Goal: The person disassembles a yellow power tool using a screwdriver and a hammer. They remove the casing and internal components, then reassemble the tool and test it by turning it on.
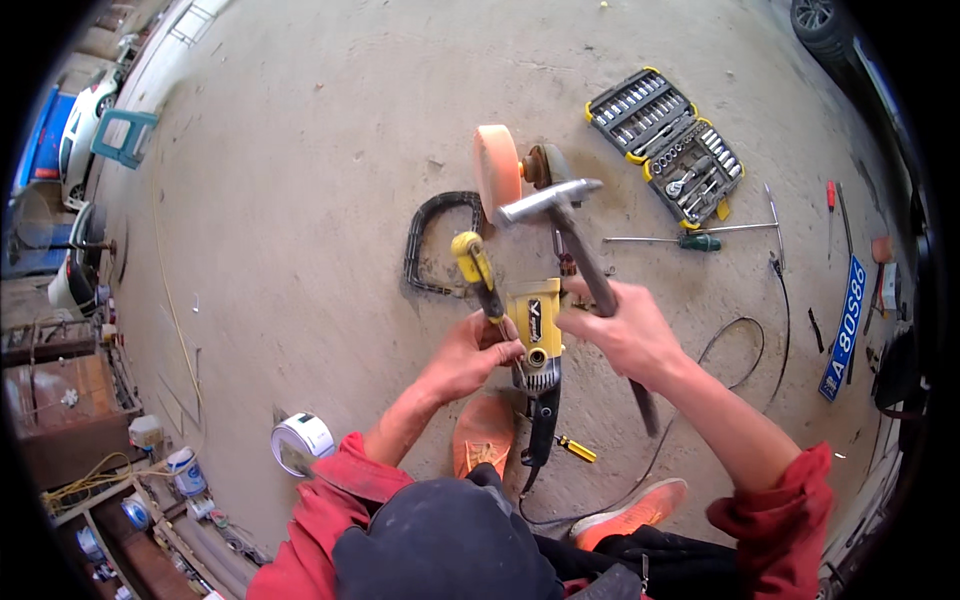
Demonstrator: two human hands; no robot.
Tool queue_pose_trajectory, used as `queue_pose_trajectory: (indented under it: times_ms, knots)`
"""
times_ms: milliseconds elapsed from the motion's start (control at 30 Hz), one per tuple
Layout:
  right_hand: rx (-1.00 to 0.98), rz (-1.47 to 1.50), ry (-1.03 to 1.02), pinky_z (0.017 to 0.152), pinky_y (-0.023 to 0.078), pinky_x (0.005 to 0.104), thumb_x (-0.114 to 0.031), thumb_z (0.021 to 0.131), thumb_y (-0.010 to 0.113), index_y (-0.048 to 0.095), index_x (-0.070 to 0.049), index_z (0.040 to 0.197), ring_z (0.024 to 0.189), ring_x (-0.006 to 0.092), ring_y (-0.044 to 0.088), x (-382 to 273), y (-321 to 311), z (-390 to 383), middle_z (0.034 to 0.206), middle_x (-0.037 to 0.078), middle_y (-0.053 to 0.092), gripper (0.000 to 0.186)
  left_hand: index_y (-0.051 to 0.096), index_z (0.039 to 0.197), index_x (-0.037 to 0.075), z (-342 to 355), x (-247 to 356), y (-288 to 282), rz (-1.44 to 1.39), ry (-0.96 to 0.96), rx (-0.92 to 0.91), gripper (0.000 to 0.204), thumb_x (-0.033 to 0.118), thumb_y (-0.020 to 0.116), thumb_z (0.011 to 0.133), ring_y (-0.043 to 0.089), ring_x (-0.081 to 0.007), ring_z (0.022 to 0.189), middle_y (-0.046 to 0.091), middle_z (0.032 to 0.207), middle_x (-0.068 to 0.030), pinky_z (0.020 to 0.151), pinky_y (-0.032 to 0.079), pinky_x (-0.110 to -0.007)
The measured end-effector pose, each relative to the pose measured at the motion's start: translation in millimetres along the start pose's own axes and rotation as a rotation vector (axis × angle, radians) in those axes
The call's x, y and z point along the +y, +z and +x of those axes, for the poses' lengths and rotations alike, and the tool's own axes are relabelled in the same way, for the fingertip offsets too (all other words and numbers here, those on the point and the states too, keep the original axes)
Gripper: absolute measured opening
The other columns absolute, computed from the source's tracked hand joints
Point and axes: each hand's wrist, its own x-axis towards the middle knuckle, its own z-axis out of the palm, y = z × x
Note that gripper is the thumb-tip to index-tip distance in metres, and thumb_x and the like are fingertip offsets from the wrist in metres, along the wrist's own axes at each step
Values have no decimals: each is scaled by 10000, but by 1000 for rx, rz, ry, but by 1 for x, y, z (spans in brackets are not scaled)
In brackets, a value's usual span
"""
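A polisher with a yellow body and black grip lies on the floor between my feet, its orange foam pad at the far end. My left hand is closed around the lower part of a yellow-and-black screwdriver, handle up, against the polisher's left side; its tip is hidden. In my right hand, slightly blurred, is a hammer, gripped mid-handle. The metal hammer head appears above the polisher's front end, right of the screwdriver handle. A black D-shaped handle lies left of the pad.
An opened socket set case lies at the far right, near a green-handled screwdriver and a T-bar wrench. A yellow screwdriver rests by my right shoe. A black cord loops rightward. A white roll stands left.
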Motion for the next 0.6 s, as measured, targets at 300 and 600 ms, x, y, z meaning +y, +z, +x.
queue_pose_trajectory:
  times_ms: [300,600]
  knots:
    - [-29,138,-186,863,511,289,-258,839,819,576,100,1364,934,113,635,-11,49,55,1044,97,711,680,598,1116,-15,8,12,-9,226,-15,-78,152,40,640,980,663,-145,904,704,984,-67,845,542,-323]
    - [6,343,-148,621,527,284,-149,886,761,681,13,1110,730,79,612,-22,71,65,853,31,694,288,563,1218,-38,24,6,-17,114,100,-18,272,114,644,1007,677,-158,935,704,1027,-87,864,560,-341]
